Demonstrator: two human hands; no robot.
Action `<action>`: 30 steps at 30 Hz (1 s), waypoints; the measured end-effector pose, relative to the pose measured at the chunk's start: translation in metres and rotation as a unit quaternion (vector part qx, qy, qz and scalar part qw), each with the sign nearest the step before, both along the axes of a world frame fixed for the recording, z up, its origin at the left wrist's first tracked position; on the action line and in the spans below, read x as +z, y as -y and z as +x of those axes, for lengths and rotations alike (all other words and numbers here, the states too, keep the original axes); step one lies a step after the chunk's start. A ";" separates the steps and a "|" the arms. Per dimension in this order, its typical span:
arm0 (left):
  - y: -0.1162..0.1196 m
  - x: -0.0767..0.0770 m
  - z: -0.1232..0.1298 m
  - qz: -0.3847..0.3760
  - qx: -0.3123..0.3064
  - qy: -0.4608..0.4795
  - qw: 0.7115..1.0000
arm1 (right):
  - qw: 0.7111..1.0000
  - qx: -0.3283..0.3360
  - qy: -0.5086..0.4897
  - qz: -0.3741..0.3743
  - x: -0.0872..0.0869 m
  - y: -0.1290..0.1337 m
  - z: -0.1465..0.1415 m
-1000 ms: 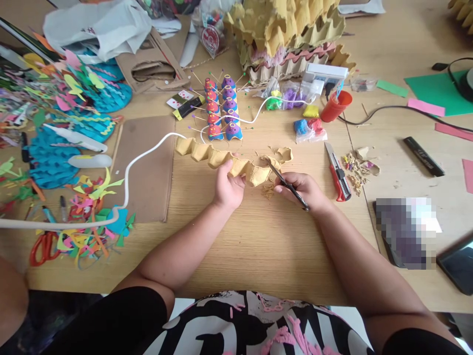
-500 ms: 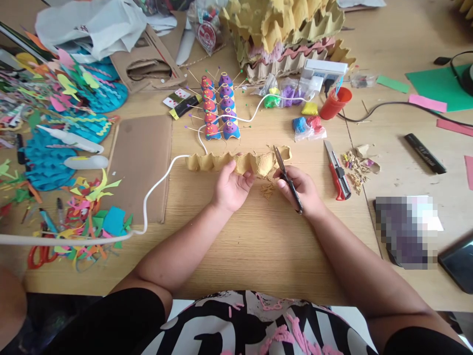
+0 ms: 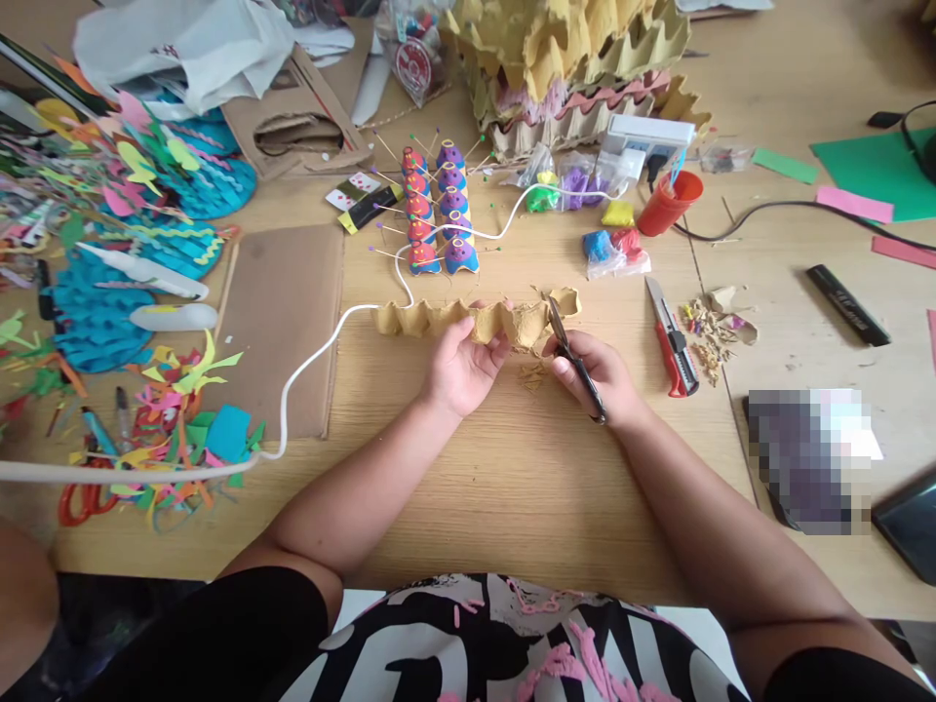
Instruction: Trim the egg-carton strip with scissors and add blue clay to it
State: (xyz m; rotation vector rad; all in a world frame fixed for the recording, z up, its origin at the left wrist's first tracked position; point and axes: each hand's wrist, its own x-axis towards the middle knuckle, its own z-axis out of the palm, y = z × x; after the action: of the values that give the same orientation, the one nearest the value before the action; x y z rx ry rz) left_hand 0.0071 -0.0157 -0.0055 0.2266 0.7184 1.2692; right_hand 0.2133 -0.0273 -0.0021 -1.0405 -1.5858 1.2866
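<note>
A long yellow strip of egg carton (image 3: 424,317) lies crosswise in front of me, its cups in a row. My left hand (image 3: 465,369) grips it near the middle, thumb on the near side and fingers underneath. Black-handled scissors (image 3: 577,369) are held in my right hand (image 3: 601,375), with the blades at the carton's right part, by the last cup. Small yellow carton scraps (image 3: 533,372) lie on the table between my hands.
Painted carton rows (image 3: 439,214) with pins stand behind the strip, crossed by a white cable (image 3: 285,390). A cutter (image 3: 673,341) and red cup (image 3: 669,203) are to the right; cardboard (image 3: 278,331), paper scraps (image 3: 175,429) and blue pieces (image 3: 102,312) are left.
The whole view has shifted slightly. The strip has tilted a little near its right part, and both hands keep their hold, almost unmoved.
</note>
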 end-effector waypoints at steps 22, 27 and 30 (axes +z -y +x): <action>-0.003 -0.006 0.002 -0.013 0.013 -0.046 0.999 | 0.996 -0.079 -0.012 -0.034 -0.002 0.003 -0.003; -0.002 -0.001 0.003 -0.034 0.010 -0.056 0.998 | 0.995 -0.076 -0.017 -0.055 -0.010 0.004 -0.004; -0.002 -0.001 0.004 -0.037 0.016 -0.055 0.998 | 0.997 -0.061 -0.016 -0.048 -0.012 0.004 -0.005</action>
State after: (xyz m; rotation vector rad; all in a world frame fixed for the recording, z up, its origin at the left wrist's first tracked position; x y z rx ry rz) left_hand 0.0107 -0.0139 -0.0065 0.2275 0.8651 1.2658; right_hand 0.2084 -0.0315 -0.0144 -1.1524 -1.4251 1.2995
